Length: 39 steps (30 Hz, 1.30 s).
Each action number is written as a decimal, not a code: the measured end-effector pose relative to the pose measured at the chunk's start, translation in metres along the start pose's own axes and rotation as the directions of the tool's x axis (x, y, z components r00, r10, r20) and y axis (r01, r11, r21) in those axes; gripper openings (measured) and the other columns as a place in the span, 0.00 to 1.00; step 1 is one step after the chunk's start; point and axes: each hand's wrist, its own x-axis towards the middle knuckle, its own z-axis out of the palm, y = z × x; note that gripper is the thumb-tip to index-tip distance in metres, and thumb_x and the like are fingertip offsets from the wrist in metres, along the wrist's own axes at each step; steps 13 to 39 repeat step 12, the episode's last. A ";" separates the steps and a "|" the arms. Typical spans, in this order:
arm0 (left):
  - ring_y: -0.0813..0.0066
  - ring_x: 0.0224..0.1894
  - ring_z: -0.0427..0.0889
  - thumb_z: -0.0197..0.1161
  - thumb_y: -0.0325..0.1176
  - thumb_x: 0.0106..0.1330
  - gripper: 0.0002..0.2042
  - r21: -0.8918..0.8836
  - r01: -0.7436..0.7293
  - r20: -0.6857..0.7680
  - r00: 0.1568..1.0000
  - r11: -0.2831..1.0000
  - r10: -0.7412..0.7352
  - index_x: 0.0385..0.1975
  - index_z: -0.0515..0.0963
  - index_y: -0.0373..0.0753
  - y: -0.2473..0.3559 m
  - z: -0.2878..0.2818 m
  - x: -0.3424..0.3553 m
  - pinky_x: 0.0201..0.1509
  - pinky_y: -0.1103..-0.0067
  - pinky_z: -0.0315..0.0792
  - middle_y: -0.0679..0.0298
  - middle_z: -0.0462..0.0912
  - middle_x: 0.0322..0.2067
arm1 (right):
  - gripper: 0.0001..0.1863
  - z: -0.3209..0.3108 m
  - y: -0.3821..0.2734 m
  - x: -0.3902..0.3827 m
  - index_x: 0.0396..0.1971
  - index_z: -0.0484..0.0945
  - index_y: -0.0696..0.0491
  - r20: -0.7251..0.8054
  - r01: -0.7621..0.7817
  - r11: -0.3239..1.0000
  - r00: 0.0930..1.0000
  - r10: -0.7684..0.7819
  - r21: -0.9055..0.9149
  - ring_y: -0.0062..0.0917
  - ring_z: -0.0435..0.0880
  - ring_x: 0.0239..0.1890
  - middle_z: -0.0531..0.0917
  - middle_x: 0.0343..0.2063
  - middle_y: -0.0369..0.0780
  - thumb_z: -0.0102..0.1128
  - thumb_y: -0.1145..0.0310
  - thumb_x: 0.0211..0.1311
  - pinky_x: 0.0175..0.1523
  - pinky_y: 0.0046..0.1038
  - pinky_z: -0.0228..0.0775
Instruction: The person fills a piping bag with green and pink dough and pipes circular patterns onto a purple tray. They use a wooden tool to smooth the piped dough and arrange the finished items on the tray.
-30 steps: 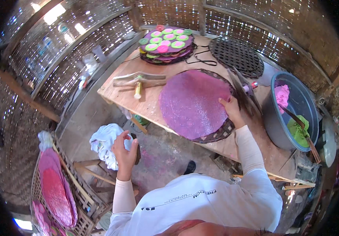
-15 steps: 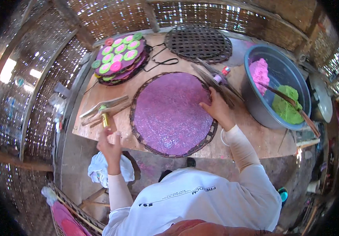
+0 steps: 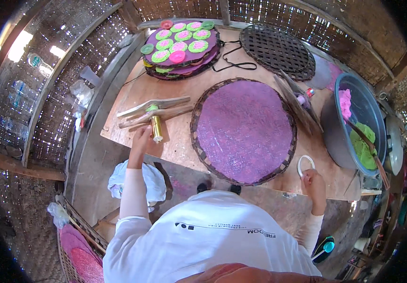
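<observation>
A two-handled wooden press (image 3: 173, 112) with a brass tube (image 3: 157, 129) lies at the left of the table. My left hand (image 3: 141, 141) is at the tube, its fingers closed against the tube's near side; the fingertips are partly hidden. Near the front edge, my right hand (image 3: 313, 188) is closed, pinching the lower end of a white ring (image 3: 306, 165). Between my hands sits a round woven tray (image 3: 195, 137) covered by a shiny purple sheet (image 3: 246, 132).
At the far left, stacked trays bear pink-and-green dough rounds (image 3: 183, 36). Woven lattice trays (image 3: 276, 52) lie at the back. Another wooden press (image 3: 298, 101) lies right of the purple sheet. A grey basin (image 3: 331, 137) holds pink dough, green dough and a wooden stick (image 3: 368, 141).
My right hand has left the purple sheet's right edge and drawn back to the white ring. My left hand has reached forward to the brass tube. The view has shifted.
</observation>
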 end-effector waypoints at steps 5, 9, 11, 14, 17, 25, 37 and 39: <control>0.81 0.29 0.75 0.54 0.41 0.63 0.10 -0.115 0.322 0.262 0.922 0.940 -0.284 0.34 0.73 0.41 0.016 0.000 0.016 0.27 0.84 0.67 0.70 0.76 0.25 | 0.04 -0.002 -0.113 0.030 0.27 0.77 0.54 -0.102 0.393 0.901 0.919 -0.380 0.181 0.37 0.78 0.29 0.77 0.27 0.43 0.58 0.73 0.49 0.33 0.30 0.69; 0.78 0.27 0.78 0.55 0.37 0.62 0.09 -0.335 0.468 0.373 0.863 0.818 -0.341 0.35 0.72 0.39 0.017 0.009 0.037 0.29 0.79 0.74 0.64 0.77 0.26 | 0.04 0.065 -0.174 0.060 0.25 0.77 0.52 0.028 0.729 0.679 0.680 -0.733 0.088 0.30 0.78 0.32 0.78 0.28 0.37 0.59 0.70 0.48 0.36 0.30 0.70; 0.76 0.28 0.78 0.57 0.36 0.61 0.10 -0.420 0.625 0.476 0.769 0.658 -0.426 0.37 0.71 0.38 0.012 0.007 0.051 0.32 0.77 0.76 0.63 0.78 0.27 | 0.06 0.095 -0.188 0.067 0.28 0.77 0.52 0.087 0.768 0.638 0.633 -0.769 0.056 0.30 0.78 0.34 0.78 0.30 0.37 0.59 0.70 0.48 0.39 0.28 0.70; 0.75 0.31 0.78 0.59 0.37 0.60 0.13 -0.379 0.625 0.473 0.765 0.682 -0.437 0.39 0.70 0.37 0.013 0.005 0.053 0.39 0.75 0.76 0.63 0.78 0.27 | 0.07 0.109 -0.189 0.069 0.29 0.77 0.52 0.122 0.786 0.617 0.609 -0.784 0.041 0.30 0.78 0.35 0.78 0.31 0.37 0.59 0.70 0.48 0.40 0.27 0.70; 0.75 0.31 0.78 0.59 0.37 0.60 0.13 -0.379 0.625 0.473 0.765 0.682 -0.437 0.39 0.70 0.37 0.013 0.005 0.053 0.39 0.75 0.76 0.63 0.78 0.27 | 0.07 0.109 -0.189 0.069 0.29 0.77 0.52 0.122 0.786 0.617 0.609 -0.784 0.041 0.30 0.78 0.35 0.78 0.31 0.37 0.59 0.70 0.48 0.40 0.27 0.70; 0.75 0.31 0.78 0.59 0.37 0.60 0.13 -0.379 0.625 0.473 0.765 0.682 -0.437 0.39 0.70 0.37 0.013 0.005 0.053 0.39 0.75 0.76 0.63 0.78 0.27 | 0.07 0.109 -0.189 0.069 0.29 0.77 0.52 0.122 0.786 0.617 0.609 -0.784 0.041 0.30 0.78 0.35 0.78 0.31 0.37 0.59 0.70 0.48 0.40 0.27 0.70; 0.75 0.31 0.78 0.59 0.37 0.60 0.13 -0.379 0.625 0.473 0.765 0.682 -0.437 0.39 0.70 0.37 0.013 0.005 0.053 0.39 0.75 0.76 0.63 0.78 0.27 | 0.07 0.109 -0.189 0.069 0.29 0.77 0.52 0.122 0.786 0.617 0.609 -0.784 0.041 0.30 0.78 0.35 0.78 0.31 0.37 0.59 0.70 0.48 0.40 0.27 0.70; 0.75 0.31 0.78 0.59 0.37 0.60 0.13 -0.379 0.625 0.473 0.765 0.682 -0.437 0.39 0.70 0.37 0.013 0.005 0.053 0.39 0.75 0.76 0.63 0.78 0.27 | 0.07 0.109 -0.189 0.069 0.29 0.77 0.52 0.122 0.786 0.617 0.609 -0.784 0.041 0.30 0.78 0.35 0.78 0.31 0.37 0.59 0.70 0.48 0.40 0.27 0.70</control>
